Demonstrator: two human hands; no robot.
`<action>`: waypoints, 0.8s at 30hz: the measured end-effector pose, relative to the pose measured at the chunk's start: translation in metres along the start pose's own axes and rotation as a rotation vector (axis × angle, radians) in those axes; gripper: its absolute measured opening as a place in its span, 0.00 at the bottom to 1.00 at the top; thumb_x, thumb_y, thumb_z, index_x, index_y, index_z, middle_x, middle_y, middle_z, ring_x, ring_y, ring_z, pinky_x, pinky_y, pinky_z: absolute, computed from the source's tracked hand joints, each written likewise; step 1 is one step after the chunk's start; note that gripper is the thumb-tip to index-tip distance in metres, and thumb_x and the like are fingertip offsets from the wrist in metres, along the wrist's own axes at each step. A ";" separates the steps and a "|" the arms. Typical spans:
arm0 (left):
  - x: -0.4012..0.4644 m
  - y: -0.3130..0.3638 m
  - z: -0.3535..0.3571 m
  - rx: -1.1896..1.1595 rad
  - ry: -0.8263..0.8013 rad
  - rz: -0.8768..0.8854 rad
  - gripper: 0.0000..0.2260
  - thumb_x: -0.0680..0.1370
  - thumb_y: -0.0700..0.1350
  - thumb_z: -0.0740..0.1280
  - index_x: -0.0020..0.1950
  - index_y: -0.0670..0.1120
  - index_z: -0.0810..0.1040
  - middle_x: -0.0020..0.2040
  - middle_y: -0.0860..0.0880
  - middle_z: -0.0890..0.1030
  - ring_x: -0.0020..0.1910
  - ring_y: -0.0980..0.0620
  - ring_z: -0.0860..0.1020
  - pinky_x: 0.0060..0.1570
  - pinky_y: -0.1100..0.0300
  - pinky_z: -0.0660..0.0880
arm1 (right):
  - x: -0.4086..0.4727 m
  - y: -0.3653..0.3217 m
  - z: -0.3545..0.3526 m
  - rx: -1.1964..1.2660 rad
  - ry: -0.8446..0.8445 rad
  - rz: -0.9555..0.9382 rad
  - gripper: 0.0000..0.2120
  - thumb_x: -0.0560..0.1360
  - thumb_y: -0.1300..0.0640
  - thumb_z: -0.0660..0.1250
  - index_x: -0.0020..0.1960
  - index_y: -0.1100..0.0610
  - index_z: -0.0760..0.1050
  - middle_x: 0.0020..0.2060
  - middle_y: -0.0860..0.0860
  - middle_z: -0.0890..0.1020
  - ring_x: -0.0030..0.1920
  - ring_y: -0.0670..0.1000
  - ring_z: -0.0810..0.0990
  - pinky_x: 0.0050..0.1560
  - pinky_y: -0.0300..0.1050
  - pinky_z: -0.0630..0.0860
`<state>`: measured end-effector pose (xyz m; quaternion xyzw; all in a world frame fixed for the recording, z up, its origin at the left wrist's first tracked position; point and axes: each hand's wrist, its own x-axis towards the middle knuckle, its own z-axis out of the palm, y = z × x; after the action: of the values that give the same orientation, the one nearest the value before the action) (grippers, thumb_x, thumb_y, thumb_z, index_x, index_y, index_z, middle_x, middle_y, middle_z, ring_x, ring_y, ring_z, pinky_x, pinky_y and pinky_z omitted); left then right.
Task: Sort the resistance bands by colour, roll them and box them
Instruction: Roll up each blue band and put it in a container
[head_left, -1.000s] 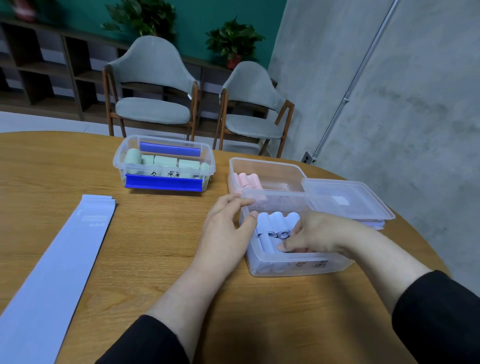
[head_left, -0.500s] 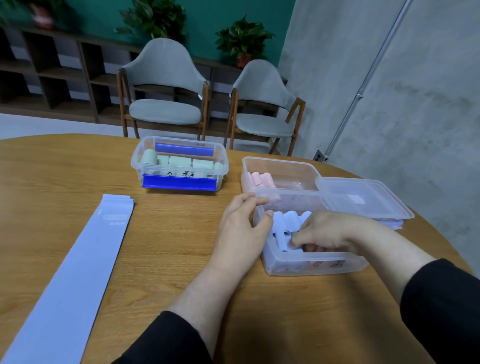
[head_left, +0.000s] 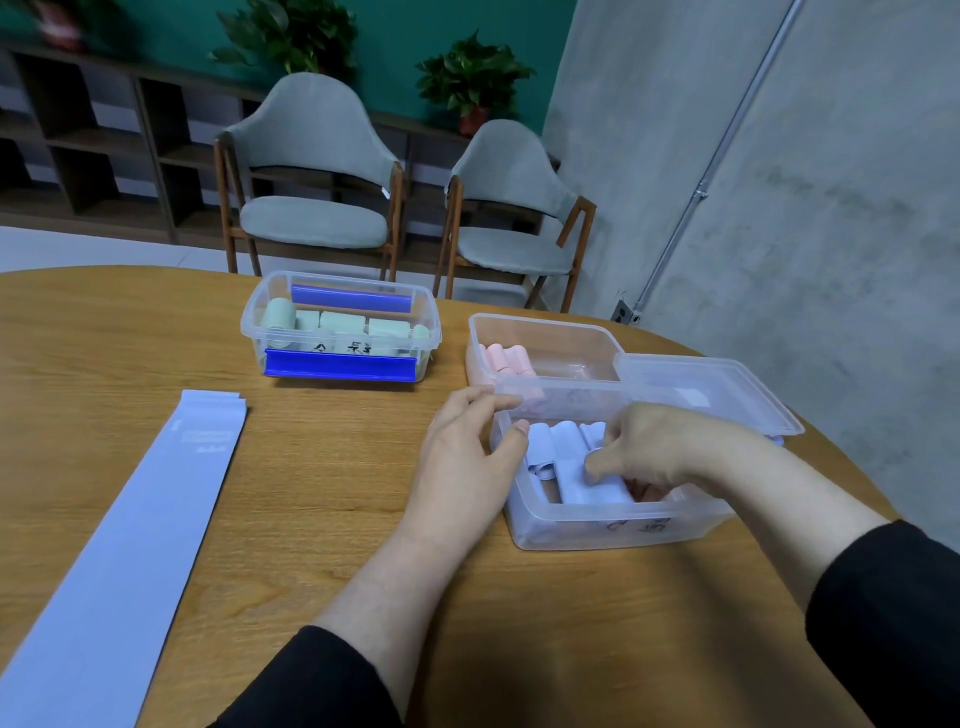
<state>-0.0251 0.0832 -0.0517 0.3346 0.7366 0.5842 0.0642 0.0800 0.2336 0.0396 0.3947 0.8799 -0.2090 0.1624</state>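
Clear plastic box (head_left: 597, 525): left hand (head_left: 467, 457), fingers relaxed, steadies rim; right hand (head_left: 660, 449), fingers curled, seats rolled lilac band (head_left: 582, 478).

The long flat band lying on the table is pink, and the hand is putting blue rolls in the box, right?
Not quite. The head view shows the flat band on the table is pale blue, not pink. The right hand is indeed among the blue rolls in the box.

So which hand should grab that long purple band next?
Probably the left hand: it only rests on the box's rim, nearer the flat band. The right hand is busy inside the box with rolled bands.
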 end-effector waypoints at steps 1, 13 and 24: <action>0.000 0.000 0.000 -0.001 -0.001 0.002 0.12 0.79 0.48 0.68 0.62 0.53 0.82 0.66 0.58 0.74 0.67 0.60 0.71 0.69 0.53 0.70 | -0.001 -0.001 0.000 -0.022 0.009 0.002 0.13 0.70 0.49 0.73 0.42 0.58 0.75 0.36 0.56 0.84 0.41 0.59 0.87 0.51 0.55 0.83; 0.000 -0.001 0.000 -0.016 0.011 0.010 0.12 0.79 0.47 0.69 0.61 0.52 0.82 0.64 0.58 0.75 0.66 0.60 0.72 0.68 0.52 0.71 | -0.007 -0.010 0.010 -0.038 -0.019 -0.016 0.17 0.67 0.44 0.75 0.43 0.58 0.81 0.37 0.50 0.82 0.38 0.52 0.79 0.45 0.46 0.73; 0.000 0.000 0.000 0.011 0.004 0.011 0.12 0.79 0.48 0.68 0.62 0.52 0.82 0.66 0.57 0.74 0.68 0.59 0.71 0.68 0.52 0.71 | -0.004 0.008 0.007 0.072 -0.032 -0.030 0.21 0.66 0.41 0.77 0.44 0.59 0.83 0.32 0.48 0.82 0.36 0.48 0.77 0.45 0.45 0.73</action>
<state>-0.0252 0.0831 -0.0520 0.3380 0.7381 0.5811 0.0577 0.0894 0.2329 0.0333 0.3834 0.8749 -0.2496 0.1590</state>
